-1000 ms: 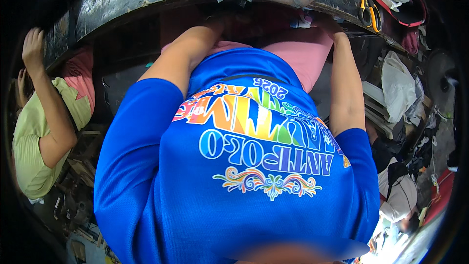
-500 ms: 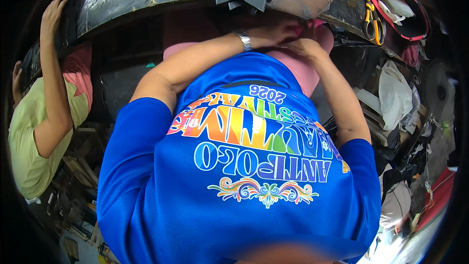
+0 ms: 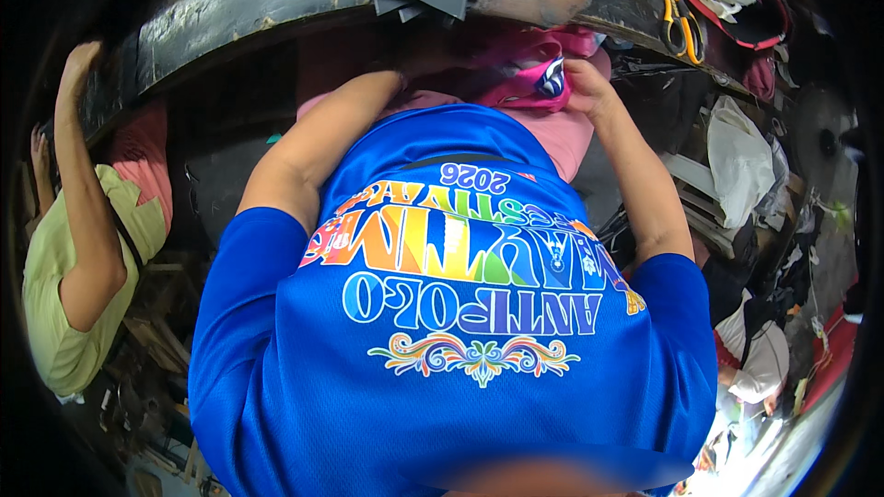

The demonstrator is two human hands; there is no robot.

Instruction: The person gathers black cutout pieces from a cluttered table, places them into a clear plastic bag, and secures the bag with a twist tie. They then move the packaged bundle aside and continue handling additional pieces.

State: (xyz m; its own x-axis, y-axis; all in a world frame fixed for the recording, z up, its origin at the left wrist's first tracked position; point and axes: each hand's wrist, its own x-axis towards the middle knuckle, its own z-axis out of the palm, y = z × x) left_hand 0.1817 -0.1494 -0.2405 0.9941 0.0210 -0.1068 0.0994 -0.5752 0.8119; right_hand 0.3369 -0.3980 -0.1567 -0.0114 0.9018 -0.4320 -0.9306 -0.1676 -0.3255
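Right hand (image 3: 589,87) now lower, beside pink cloth (image 3: 525,74).

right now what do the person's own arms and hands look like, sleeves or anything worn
Both arms come out of short bright blue sleeves of a jersey with rainbow lettering and a scroll ornament on the chest. The forearms are bare below the sleeves. The right hand shows no glove or ring. The left hand is mostly hidden by pink cloth, so nothing worn there can be told.

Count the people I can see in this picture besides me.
1: a person in a light green shirt at the far left, one arm raised to the dark worktable edge. Others may be hidden beyond the frame.
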